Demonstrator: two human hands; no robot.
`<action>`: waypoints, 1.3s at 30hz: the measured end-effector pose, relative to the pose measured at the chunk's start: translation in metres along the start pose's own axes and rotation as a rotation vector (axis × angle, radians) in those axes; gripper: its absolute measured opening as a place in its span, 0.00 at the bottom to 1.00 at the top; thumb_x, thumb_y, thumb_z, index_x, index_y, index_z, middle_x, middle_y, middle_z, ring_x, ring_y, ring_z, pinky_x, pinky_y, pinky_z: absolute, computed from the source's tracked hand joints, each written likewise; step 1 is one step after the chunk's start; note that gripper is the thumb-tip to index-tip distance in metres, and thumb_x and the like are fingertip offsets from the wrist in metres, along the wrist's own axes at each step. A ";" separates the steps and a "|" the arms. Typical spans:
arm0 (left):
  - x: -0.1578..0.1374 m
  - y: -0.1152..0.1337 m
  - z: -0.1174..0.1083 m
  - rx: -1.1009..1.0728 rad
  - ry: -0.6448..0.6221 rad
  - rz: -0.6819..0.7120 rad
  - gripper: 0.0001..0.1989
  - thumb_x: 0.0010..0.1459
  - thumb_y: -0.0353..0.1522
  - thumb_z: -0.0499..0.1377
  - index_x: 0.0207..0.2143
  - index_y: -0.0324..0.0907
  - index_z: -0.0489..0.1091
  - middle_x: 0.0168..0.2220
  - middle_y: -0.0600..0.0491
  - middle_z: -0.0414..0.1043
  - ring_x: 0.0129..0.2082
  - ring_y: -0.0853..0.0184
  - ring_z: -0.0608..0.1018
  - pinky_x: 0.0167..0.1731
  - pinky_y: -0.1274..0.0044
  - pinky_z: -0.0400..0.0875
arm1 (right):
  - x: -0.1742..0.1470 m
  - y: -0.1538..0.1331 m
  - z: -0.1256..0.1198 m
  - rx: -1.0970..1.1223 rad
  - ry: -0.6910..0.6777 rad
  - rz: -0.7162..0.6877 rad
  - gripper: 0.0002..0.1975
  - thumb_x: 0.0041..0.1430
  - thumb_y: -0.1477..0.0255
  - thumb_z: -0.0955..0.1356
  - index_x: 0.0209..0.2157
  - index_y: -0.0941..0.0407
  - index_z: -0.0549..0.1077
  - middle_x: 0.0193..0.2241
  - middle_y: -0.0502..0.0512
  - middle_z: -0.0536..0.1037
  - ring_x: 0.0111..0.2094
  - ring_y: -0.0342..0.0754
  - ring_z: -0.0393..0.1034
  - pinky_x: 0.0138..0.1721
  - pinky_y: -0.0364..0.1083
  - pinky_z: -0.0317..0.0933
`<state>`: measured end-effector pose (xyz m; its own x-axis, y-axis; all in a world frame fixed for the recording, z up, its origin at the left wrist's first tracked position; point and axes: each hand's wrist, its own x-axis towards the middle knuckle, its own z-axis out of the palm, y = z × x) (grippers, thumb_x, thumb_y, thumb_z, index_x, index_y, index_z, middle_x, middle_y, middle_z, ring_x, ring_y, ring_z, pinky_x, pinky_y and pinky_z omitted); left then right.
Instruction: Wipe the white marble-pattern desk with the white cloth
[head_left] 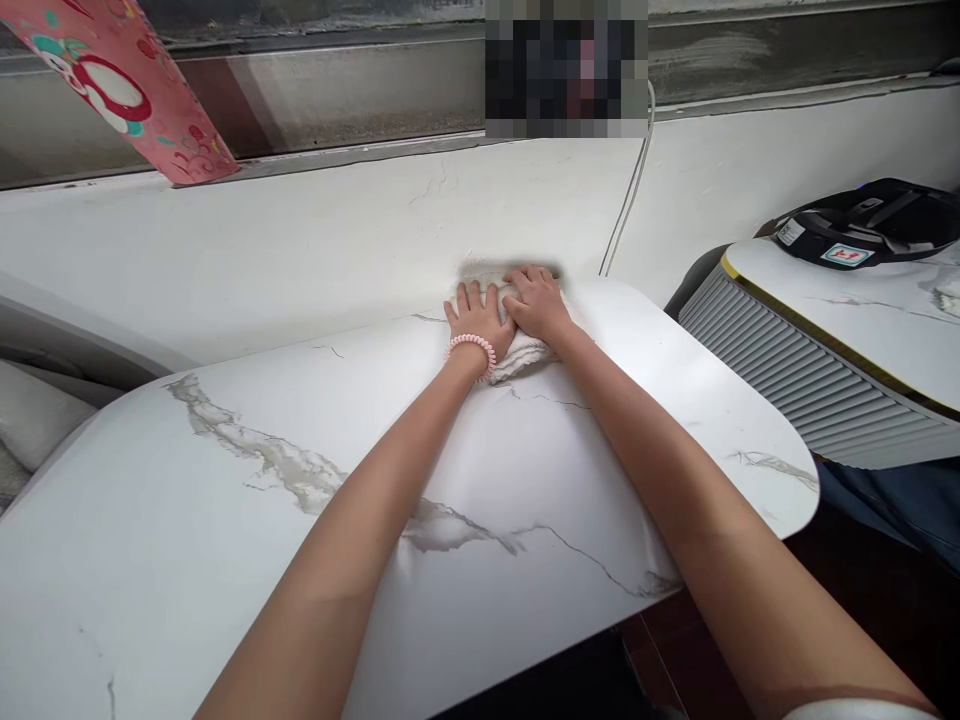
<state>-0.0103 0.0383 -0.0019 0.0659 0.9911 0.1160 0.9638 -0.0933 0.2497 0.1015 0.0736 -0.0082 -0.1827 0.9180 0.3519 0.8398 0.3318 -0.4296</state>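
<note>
A folded, textured white cloth (pixel 520 357) lies on the marbled white table (pixel 285 390) at its far edge, by the wall. My left hand (pixel 478 315) presses down on it, fingers spread and stretched out, with a pink coiled band (pixel 474 342) round the wrist. Just to the right, my right hand (pixel 538 303) also rests on the cloth, palm down, its fingers slightly bent and its thumb next to my left hand. Neither hand wraps around the cloth. Part of it is hidden beneath my hands.
Behind the table rises a white wall (pixel 300 240) with a window ledge above it. A pink patterned box (pixel 142 100) leans there at left. Thin cables (pixel 628 195) hang down the wall. On the right, a ribbed-sided table (pixel 817 360) carries a black headgear-like item (pixel 862 225).
</note>
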 end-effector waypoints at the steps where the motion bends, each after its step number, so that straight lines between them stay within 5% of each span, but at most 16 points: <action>1: -0.003 0.002 0.000 0.005 -0.005 -0.001 0.32 0.64 0.42 0.40 0.67 0.38 0.49 0.70 0.44 0.42 0.69 0.53 0.43 0.65 0.56 0.39 | -0.002 0.000 -0.001 -0.003 -0.009 -0.003 0.23 0.58 0.69 0.59 0.52 0.61 0.69 0.52 0.63 0.68 0.56 0.60 0.57 0.60 0.58 0.49; 9: -0.050 0.034 0.003 0.024 -0.005 -0.048 0.32 0.64 0.39 0.40 0.68 0.37 0.46 0.70 0.42 0.40 0.69 0.50 0.42 0.63 0.51 0.40 | -0.045 0.006 -0.025 -0.045 -0.055 -0.084 0.23 0.58 0.71 0.58 0.53 0.60 0.69 0.53 0.63 0.69 0.55 0.59 0.58 0.59 0.56 0.52; 19: -0.116 0.066 0.000 -0.002 -0.066 0.127 0.31 0.65 0.41 0.42 0.69 0.47 0.42 0.70 0.48 0.41 0.69 0.49 0.41 0.64 0.52 0.39 | -0.128 0.018 -0.058 -0.097 0.026 -0.061 0.21 0.57 0.71 0.59 0.51 0.59 0.68 0.51 0.64 0.69 0.53 0.60 0.60 0.56 0.58 0.55; 30: -0.190 0.111 0.010 -0.036 -0.033 0.184 0.31 0.65 0.45 0.42 0.67 0.43 0.49 0.69 0.45 0.44 0.69 0.47 0.42 0.62 0.49 0.43 | -0.209 0.037 -0.104 0.062 0.048 -0.101 0.18 0.58 0.67 0.62 0.49 0.50 0.70 0.51 0.58 0.71 0.56 0.60 0.61 0.58 0.63 0.54; 39: -0.196 0.149 0.019 -0.095 0.067 0.256 0.31 0.65 0.44 0.44 0.66 0.39 0.53 0.67 0.40 0.49 0.68 0.45 0.47 0.61 0.48 0.47 | -0.220 0.071 -0.136 0.126 0.040 -0.043 0.16 0.57 0.64 0.63 0.47 0.49 0.72 0.50 0.57 0.73 0.55 0.59 0.64 0.58 0.64 0.54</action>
<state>0.1250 -0.1679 -0.0061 0.2835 0.9260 0.2492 0.8895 -0.3510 0.2926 0.2712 -0.1344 -0.0029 -0.1947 0.8938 0.4041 0.7602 0.3978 -0.5136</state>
